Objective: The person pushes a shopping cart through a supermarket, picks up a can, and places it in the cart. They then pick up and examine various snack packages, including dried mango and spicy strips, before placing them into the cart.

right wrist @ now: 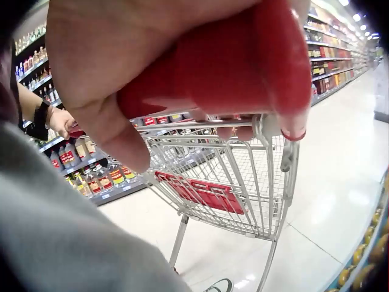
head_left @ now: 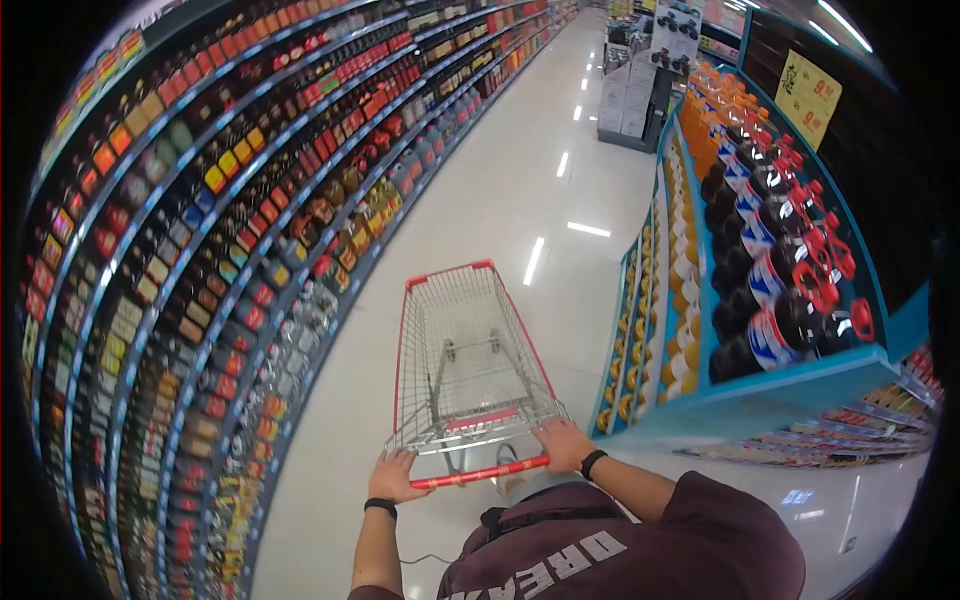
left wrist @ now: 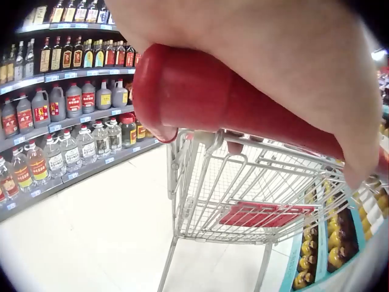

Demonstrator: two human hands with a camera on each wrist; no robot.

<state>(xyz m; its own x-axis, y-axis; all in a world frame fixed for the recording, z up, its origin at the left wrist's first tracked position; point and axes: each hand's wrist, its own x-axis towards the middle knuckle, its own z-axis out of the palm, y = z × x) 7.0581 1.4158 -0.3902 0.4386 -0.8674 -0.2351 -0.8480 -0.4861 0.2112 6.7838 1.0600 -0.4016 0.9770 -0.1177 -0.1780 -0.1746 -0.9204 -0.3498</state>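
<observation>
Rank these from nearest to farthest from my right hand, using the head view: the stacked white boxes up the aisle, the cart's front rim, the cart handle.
1. Cart handle: in the right hand's grip.
2. Cart's front rim: ahead, at the basket's far end.
3. Stacked white boxes: farther up the aisle, right side.
</observation>
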